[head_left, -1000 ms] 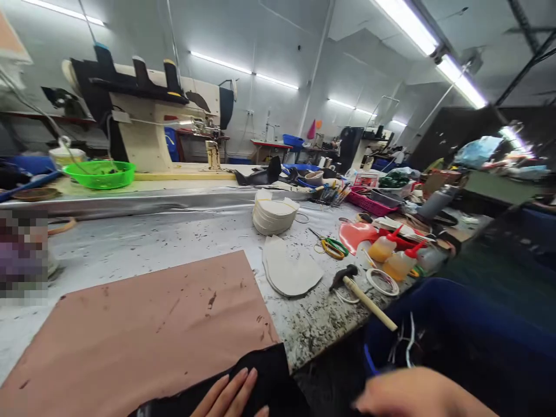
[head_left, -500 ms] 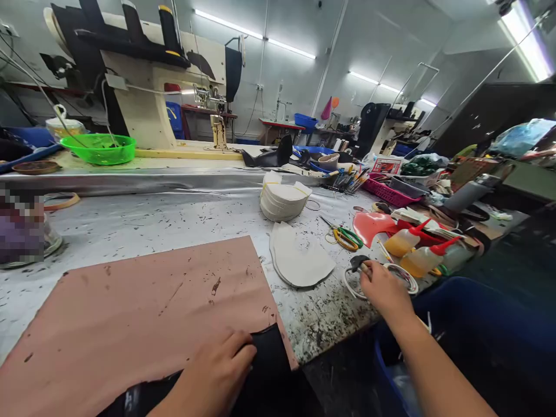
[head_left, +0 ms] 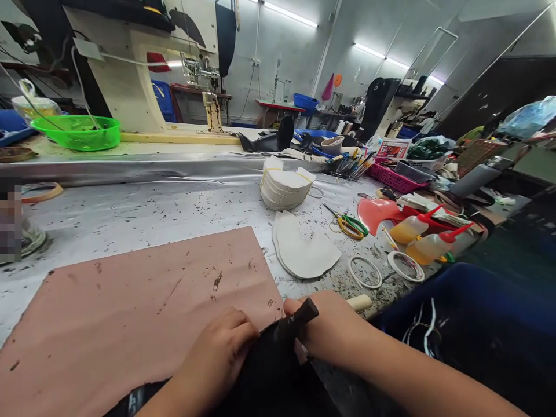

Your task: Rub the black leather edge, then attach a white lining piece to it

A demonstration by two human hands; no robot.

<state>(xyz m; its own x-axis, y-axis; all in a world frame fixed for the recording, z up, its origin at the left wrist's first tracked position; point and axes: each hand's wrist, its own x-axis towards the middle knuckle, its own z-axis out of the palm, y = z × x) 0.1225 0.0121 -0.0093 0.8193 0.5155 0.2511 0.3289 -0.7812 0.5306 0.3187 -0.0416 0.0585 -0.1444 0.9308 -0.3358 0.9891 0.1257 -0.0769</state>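
Note:
Near the bench's front edge, my right hand (head_left: pixel 332 324) is wrapped round a hammer (head_left: pixel 304 313). Its dark head points up and left over the black material, and the end of its pale wooden handle (head_left: pixel 359 302) sticks out beyond my fist. My left hand (head_left: pixel 226 341) has its fingers closed on the edge of a black piece of sheet material (head_left: pixel 273 370). That piece overlaps the front of a pinkish-brown board (head_left: pixel 156 295) and hangs toward me. Part of the black piece is hidden behind my left hand and forearm.
White cut pieces (head_left: pixel 304 249) lie beyond the board, with a banded white stack (head_left: pixel 286 188) behind them. To the right are scissors (head_left: pixel 351 226), tape rolls (head_left: pixel 365 272) and glue bottles (head_left: pixel 434 246). A dark blue bin (head_left: pixel 469 324) stands at lower right.
My right hand has lifted the hammer from beside the tape rolls and brought it left to the black piece. My left hand stays on that piece. The view has shifted slightly.

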